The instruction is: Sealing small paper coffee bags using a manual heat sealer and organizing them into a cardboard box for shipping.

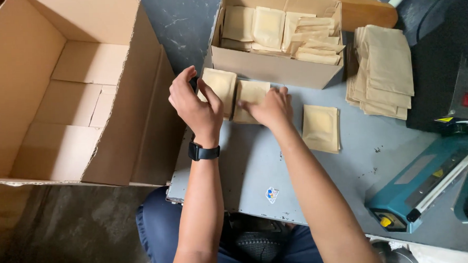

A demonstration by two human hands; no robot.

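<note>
We saw the left hand (195, 104), a black watch (203, 151) on its wrist, pinching the edge of one tan paper pouch (220, 85) while the right hand (269, 108) pressed flat on a second pouch (250, 97) just beside it, both lying on the grey table (256, 167). At twelve o'clock sat a small carton of pouches (277, 34); at three o'clock lay a lone pouch (321, 127), a pouch stack (382, 72) and a teal heat sealer (420, 184), and at nine o'clock a large open box (66, 90).
</note>
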